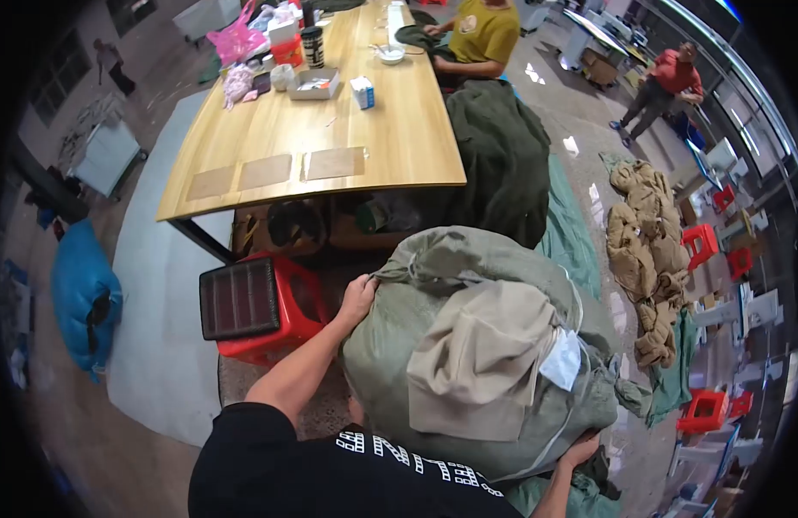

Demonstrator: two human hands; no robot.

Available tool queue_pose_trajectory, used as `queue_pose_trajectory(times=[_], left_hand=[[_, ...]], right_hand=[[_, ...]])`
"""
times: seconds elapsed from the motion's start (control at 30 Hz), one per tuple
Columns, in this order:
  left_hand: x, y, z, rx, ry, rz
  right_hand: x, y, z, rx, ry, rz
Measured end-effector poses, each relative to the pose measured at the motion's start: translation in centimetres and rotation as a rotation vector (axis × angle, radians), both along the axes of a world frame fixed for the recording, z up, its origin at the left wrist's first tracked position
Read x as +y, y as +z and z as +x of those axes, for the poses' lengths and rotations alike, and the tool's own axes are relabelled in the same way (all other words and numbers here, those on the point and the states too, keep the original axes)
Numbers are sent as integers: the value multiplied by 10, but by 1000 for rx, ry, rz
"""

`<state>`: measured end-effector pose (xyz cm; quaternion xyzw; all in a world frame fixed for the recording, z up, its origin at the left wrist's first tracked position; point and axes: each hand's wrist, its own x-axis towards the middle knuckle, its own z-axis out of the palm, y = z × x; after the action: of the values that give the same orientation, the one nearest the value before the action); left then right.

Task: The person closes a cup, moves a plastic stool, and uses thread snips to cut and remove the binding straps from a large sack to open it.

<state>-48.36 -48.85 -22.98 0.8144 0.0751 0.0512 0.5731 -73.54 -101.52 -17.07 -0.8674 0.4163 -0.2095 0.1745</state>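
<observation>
A big, bulging grey-green sack (377, 363) stands in front of my body, close to the table's near end. My left hand (359, 298) is closed on the sack's cloth at its upper left edge. Low on the sack's right side, my right hand (580, 451) presses against it, its fingers mostly hidden by the cloth. On top of the sack lies a folded beige cloth (476, 363), with a small white piece (560, 360) at its right edge.
A wooden table (399, 138) with boxes and bags stands ahead. Left of the sack is a red stool (287, 319). Dark green cloth (502, 164) hangs beside a seated person in yellow. Tan bundles (649, 250) lie right; another person stands beyond.
</observation>
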Motion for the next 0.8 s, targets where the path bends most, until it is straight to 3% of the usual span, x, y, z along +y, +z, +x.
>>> queue_pose_trajectory(times=[0.07, 0.1, 0.13, 0.2, 0.3, 0.37, 0.4, 0.43, 0.47, 0.5, 0.57, 0.6, 0.63, 0.7, 0.73, 0.8], left_hand=[[10, -11, -30, -2, 49, -61], [15, -6, -48, -7, 87, -66], [18, 12, -66, 29, 99, -105], [34, -5, -98, 53, 130, -167], [44, 20, -138, 150, 209, -211], [51, 0, -161, 158, 293, -328], [56, 2, -169, 162, 331, -372], [64, 9, -181, 286, 342, -237], [71, 7, -190, 317, 349, -149], [78, -7, -199, 365, 399, -140], [86, -14, -197, 394, 457, -180], [84, -10, -193, 383, 469, -232], [84, -6, -189, 370, 483, -289], [98, -26, -166, 316, 423, -178], [101, -30, -155, 285, 402, -138], [106, -26, -115, 322, 352, 209]], right_hand=[[-14, -15, 3, -42, 75, -118], [2, -2, 16, -590, -25, 624], [-1, -1, 17, -574, 63, 661], [-23, -13, 9, -165, 107, 378], [-16, -5, 21, -281, 162, 398], [-9, -3, 37, -406, 179, 438], [-11, -1, 49, -192, 317, 201], [-24, -6, 57, 21, 446, -21], [-51, -25, 63, 132, 452, 2], [-10, 10, 89, -147, 667, 146], [48, 48, 120, -260, 537, 216], [60, 51, 133, -234, 496, 13], [61, 59, 147, 67, 396, 71], [70, 57, 178, -141, 432, 99], [77, 71, 193, -99, 418, 111], [79, 63, 222, -211, 383, 104]])
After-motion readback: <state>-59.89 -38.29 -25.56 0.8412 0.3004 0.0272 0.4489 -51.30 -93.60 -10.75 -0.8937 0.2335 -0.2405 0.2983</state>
